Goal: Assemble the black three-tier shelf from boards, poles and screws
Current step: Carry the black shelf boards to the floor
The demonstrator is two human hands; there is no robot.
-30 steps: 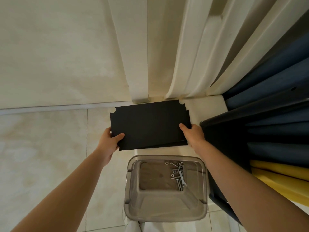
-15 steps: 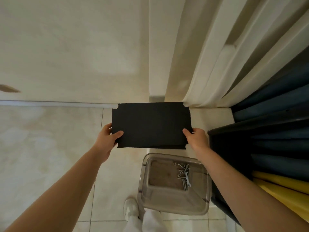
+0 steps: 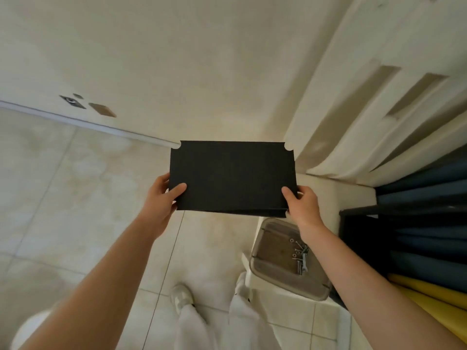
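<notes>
A stack of black shelf boards (image 3: 232, 175) with notched corners is held flat in the air above the tiled floor. My left hand (image 3: 161, 198) grips the near left corner, thumb on top. My right hand (image 3: 302, 202) grips the near right corner, thumb on top as well. A second board edge shows just under the top one along the near side. Below my right forearm stands a clear plastic tub (image 3: 275, 258) holding several silver screws (image 3: 299, 253) and a small wrench.
Cream curtains (image 3: 379, 102) hang at the right, beside dark blue and yellow fabric (image 3: 429, 248) on a black frame. A wall with a skirting strip (image 3: 75, 120) runs behind. My white trousers and shoe (image 3: 182, 296) stand on the tiles.
The view has swung left and tilted down, so the tub now sits lower right and my legs show. Both hands keep their grip on the boards, carried leftward away from the curtain.
</notes>
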